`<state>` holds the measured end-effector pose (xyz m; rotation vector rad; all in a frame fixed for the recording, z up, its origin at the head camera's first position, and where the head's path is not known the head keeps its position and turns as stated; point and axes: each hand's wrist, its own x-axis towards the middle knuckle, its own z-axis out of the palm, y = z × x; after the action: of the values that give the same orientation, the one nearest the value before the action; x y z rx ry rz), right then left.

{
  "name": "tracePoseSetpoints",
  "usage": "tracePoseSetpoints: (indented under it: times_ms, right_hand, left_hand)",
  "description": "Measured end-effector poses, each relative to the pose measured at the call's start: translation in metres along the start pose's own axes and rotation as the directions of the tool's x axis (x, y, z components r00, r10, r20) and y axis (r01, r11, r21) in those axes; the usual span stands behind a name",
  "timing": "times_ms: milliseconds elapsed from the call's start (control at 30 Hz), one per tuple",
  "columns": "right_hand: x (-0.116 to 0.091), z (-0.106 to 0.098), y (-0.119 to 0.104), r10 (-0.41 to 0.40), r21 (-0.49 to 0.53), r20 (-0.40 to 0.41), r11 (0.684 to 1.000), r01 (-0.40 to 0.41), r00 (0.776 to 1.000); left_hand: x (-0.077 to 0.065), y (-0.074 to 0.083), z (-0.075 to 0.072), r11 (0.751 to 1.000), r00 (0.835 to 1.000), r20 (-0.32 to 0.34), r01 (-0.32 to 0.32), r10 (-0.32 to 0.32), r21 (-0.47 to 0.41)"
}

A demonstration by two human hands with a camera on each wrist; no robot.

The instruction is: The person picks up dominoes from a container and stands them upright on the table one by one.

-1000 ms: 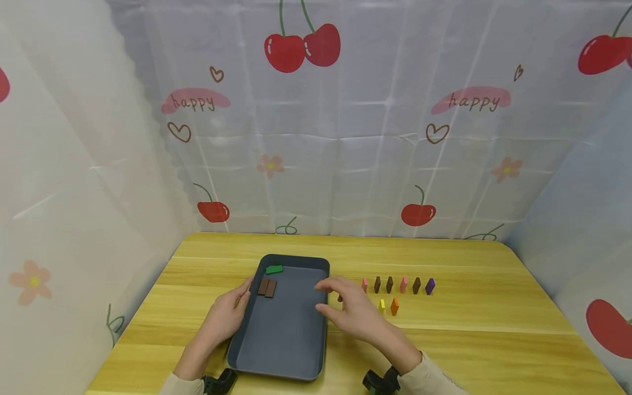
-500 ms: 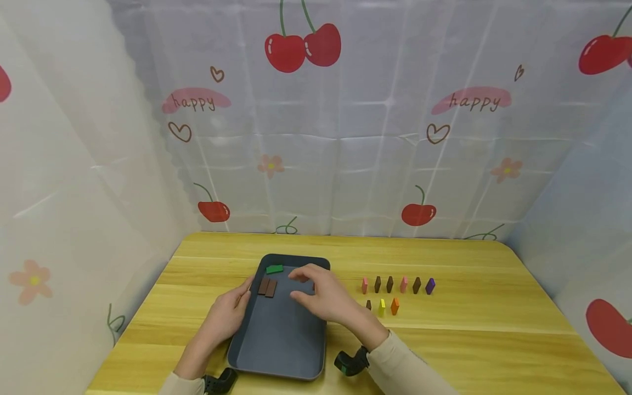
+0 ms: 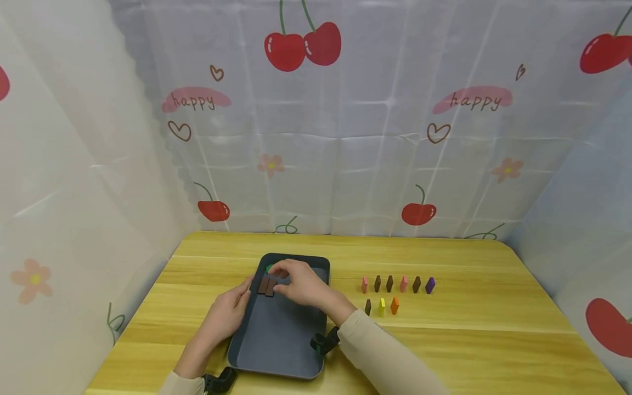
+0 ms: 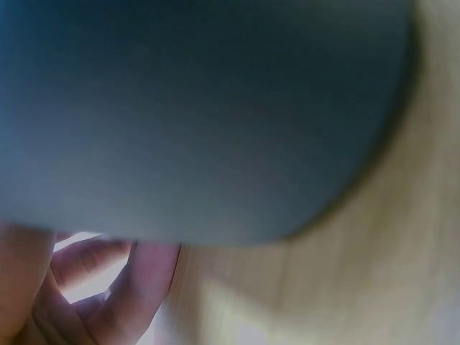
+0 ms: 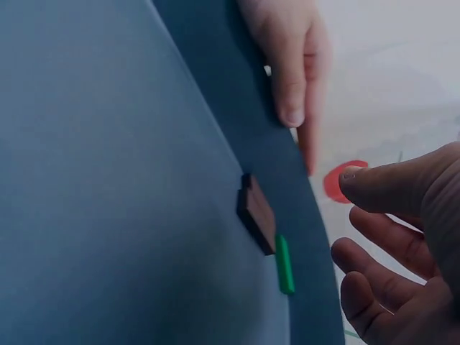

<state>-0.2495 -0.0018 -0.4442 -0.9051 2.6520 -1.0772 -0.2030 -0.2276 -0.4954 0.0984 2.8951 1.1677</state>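
My left hand grips the left wall of a dark grey baking tray, thumb at the rim and fingers outside it. My right hand hovers over the tray's upper left part, thumb and fingers spread apart. Nothing shows between those fingers in the right wrist view. Two brown dominoes lie side by side just left of its fingertips. A green domino by the far wall is partly hidden behind the hand. The tray's underside fills most of the left wrist view.
Right of the tray, a row of several upright dominoes in pink, dark brown and purple stands on the wooden table. A shorter row in front includes a yellow domino and an orange domino. Curtains surround the table.
My right hand has moved left from beside the tray's right edge to over the brown and green dominoes. A dark brown domino at the right has come into view. My left hand stays put.
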Motion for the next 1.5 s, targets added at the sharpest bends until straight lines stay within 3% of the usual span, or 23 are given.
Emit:
tracePoseSetpoints:
  times_ms: [467,700,1200,1500]
  right_hand:
    - [0.022,0.025,0.011,0.011,0.011,0.056,1.000,-0.011,0.998]
    - [0.025,0.033,0.017,0.019,-0.076,0.066,0.997,-0.014,0.998]
    - [0.024,0.033,0.020,0.020,-0.190,0.086,0.982,-0.004,0.996]
    - [0.023,0.032,0.020,0.032,-0.206,0.103,0.978,-0.010,0.994]
  left_hand:
    - [0.001,0.002,-0.002,1.000,1.000,0.007,-0.003,0.003,-0.010]
    - [-0.001,0.003,-0.001,1.000,1.000,0.003,0.002,-0.002,-0.014]
    - [0.000,0.002,-0.002,1.000,1.000,0.007,0.004,-0.004,-0.018]
    - [-0.001,0.002,-0.002,1.000,1.000,0.016,0.002,-0.002,-0.018]
